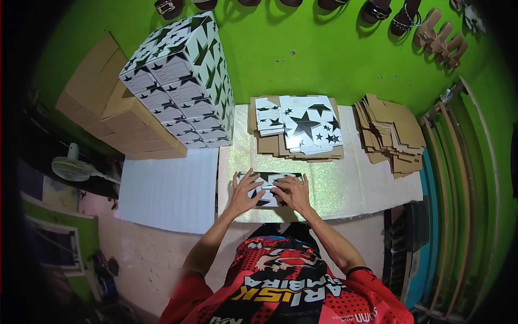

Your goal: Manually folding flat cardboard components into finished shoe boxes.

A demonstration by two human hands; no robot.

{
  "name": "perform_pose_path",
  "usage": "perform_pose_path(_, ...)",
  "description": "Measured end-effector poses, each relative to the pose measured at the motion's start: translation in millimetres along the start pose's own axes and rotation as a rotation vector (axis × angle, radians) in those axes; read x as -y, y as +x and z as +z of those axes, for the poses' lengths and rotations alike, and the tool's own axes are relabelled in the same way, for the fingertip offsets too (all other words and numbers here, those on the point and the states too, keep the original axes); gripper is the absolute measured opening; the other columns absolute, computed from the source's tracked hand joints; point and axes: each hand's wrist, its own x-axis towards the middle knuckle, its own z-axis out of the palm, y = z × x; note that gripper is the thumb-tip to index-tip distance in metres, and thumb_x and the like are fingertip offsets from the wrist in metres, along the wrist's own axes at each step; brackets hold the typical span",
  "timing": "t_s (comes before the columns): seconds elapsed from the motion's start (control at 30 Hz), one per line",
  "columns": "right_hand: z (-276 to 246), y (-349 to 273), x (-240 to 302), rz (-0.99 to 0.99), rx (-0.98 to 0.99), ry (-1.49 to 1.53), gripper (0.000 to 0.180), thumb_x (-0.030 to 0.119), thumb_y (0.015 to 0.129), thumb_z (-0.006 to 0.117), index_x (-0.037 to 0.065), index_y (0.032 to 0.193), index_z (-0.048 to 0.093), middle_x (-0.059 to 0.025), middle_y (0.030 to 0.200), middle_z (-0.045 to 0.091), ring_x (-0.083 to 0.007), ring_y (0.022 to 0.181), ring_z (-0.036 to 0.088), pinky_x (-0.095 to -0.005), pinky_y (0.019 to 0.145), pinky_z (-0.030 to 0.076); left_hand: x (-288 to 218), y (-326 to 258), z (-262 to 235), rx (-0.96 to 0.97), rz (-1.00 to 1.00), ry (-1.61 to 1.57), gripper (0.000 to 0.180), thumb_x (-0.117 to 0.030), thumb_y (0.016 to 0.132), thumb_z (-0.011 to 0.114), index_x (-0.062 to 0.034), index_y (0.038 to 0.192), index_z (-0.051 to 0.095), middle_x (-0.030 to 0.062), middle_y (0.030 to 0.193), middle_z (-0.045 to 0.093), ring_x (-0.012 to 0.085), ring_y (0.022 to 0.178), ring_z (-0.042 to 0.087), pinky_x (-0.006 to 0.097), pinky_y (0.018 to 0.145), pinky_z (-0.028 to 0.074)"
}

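Note:
A small white cardboard box (265,202) with black stars lies at the front of the table, between my two hands. My left hand (244,193) grips its left end, fingers spread over the edge and top, the thumb toward the middle. On the other end, my right hand (294,193) holds the box with its fingers bent over the top. The fingertips of both hands come close together near the middle of the lid, around a small pale strip. My hands hide parts of the box's ends.
Behind the box lies a pile of flat star-printed cardboard sheets (310,124). A brown cardboard pile (393,132) is at the right. Stacked star-printed boxes (186,81) stand at the back left, beside a large brown carton (132,121). A fan (75,168) is at far left; sandals (426,27) hang above.

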Motion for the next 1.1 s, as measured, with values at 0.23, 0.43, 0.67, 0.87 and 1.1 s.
perform_pose_path(0.23, -0.9, -1.0, 0.1, 0.05, 0.035, 0.106, 0.022, 0.042, 0.09, 0.079, 0.025, 0.103, 0.085, 0.0033, 0.122, 0.076, -0.0233, 0.124, 0.063, -0.0728, 0.12, 0.016, 4.1, -2.7, 4.4, -0.013, -0.037, -0.044, 0.028, -0.034, 0.092, 0.081, -0.0195, 0.116, 0.083, 0.0081, 0.139, 0.071, 0.0297, 0.15, 0.046, 0.064, 0.126, 0.001)
perform_pose_path(0.43, 0.8, -2.4, 0.8, 0.019, -0.021, 0.109, 0.021, 0.041, 0.088, 0.081, 0.022, 0.097, 0.084, 0.0034, 0.123, 0.075, -0.0223, 0.125, 0.063, -0.0697, 0.122, 0.016, 5.9, -3.8, 4.5, -0.02, -0.004, -0.073, 0.024, -0.03, 0.088, 0.085, -0.0223, 0.111, 0.085, 0.0047, 0.138, 0.072, 0.0276, 0.149, 0.048, 0.063, 0.126, 0.001)
perform_pose_path(0.67, -1.2, -4.5, 2.5, 0.055, 0.011, 0.047, 0.029, 0.047, 0.087, 0.08, 0.018, 0.087, 0.084, 0.0007, 0.124, 0.074, -0.0227, 0.121, 0.065, -0.0689, 0.122, 0.016, 9.3, -5.9, 7.8, -0.081, -0.05, -0.143, 0.012, -0.022, 0.084, 0.087, -0.0177, 0.095, 0.084, 0.004, 0.131, 0.075, 0.0254, 0.145, 0.052, 0.061, 0.126, 0.005)
perform_pose_path(0.87, 4.2, -5.7, 7.2, 0.144, -0.026, 0.084, 0.035, 0.052, 0.084, 0.081, 0.016, 0.083, 0.083, 0.0003, 0.124, 0.074, -0.0223, 0.119, 0.065, -0.0674, 0.123, 0.016, 7.5, -7.6, 10.9, -0.09, -0.075, -0.149, 0.014, -0.022, 0.082, 0.088, -0.0153, 0.093, 0.083, 0.0031, 0.125, 0.076, 0.0238, 0.143, 0.054, 0.058, 0.126, 0.007)
perform_pose_path(1.1, 5.7, -7.1, 12.6, 0.164, -0.047, 0.085, 0.035, 0.051, 0.083, 0.082, 0.016, 0.081, 0.081, 0.0, 0.124, 0.073, -0.0221, 0.115, 0.067, -0.0678, 0.122, 0.017, 1.7, -6.8, 10.6, -0.066, -0.122, -0.149, 0.015, -0.023, 0.082, 0.087, -0.014, 0.092, 0.081, 0.0025, 0.124, 0.076, 0.0236, 0.141, 0.055, 0.056, 0.124, 0.008)
